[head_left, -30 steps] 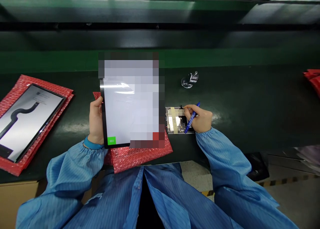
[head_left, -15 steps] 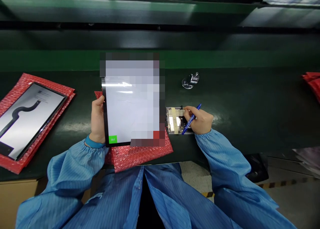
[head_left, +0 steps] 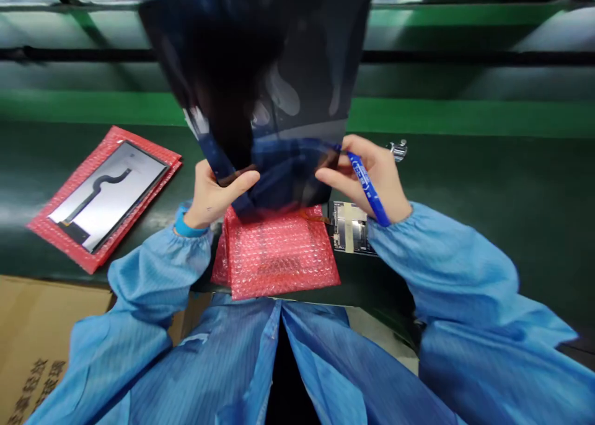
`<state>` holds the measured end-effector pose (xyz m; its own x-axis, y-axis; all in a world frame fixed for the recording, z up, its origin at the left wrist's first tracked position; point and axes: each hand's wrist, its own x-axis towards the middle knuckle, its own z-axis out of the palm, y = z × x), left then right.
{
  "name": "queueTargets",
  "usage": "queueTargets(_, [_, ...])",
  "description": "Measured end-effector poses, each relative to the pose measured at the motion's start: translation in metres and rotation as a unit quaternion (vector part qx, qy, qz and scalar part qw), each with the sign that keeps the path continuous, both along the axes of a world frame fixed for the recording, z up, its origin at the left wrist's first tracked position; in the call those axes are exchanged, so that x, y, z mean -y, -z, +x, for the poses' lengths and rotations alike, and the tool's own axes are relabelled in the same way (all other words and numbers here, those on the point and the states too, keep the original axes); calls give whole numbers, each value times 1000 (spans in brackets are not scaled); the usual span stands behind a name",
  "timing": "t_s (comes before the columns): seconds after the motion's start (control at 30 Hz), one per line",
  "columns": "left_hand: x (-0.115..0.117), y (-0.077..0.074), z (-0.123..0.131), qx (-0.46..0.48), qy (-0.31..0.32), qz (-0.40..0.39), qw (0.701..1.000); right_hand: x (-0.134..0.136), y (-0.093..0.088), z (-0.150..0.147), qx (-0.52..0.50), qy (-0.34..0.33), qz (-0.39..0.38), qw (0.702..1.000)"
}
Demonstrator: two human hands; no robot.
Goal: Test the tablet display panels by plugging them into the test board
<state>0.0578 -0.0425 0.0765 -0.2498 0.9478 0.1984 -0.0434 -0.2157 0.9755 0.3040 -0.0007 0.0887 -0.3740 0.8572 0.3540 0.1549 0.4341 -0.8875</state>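
I hold a large dark display panel point(head_left: 260, 84) lifted up in front of me, its screen black and glossy. My left hand point(head_left: 214, 192) grips its lower left edge, thumb on the front. My right hand point(head_left: 372, 177) pinches the lower right corner and also holds a blue pen point(head_left: 368, 188) between its fingers. Under the panel lies a red bubble-wrap pad point(head_left: 279, 258). A small circuit board point(head_left: 351, 228) with tape sits on the belt just right of the pad, below my right hand.
A second panel with a black flex cable point(head_left: 109, 192) rests on red bubble wrap point(head_left: 69, 245) at the left. A small metal counter point(head_left: 398, 149) peeks out behind my right hand. A cardboard box point(head_left: 37, 344) stands at lower left. The dark green belt point(head_left: 488, 183) stretches right.
The panel was lit white and held by my left hand alone; now it is dark, raised and tilted toward me, with both hands on it. My right hand left the circuit board.
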Motion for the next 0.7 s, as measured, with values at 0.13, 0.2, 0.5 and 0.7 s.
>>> queueTargets(0.13, [4,-29,-39,-276,149,18,949,-24,-4,-11,3,5,179,984])
queueTargets(0.2, [10,-36,-50,-362,136,48,921,-33,4,-17,-3,38,238,971])
queueTargets(0.5, [29,-9,-57,-490,148,187,838,-61,49,-16,-58,-58,-72,994])
queueTargets(0.7, [25,25,-48,-571,47,183,799,-40,37,32,-92,-52,-134,985])
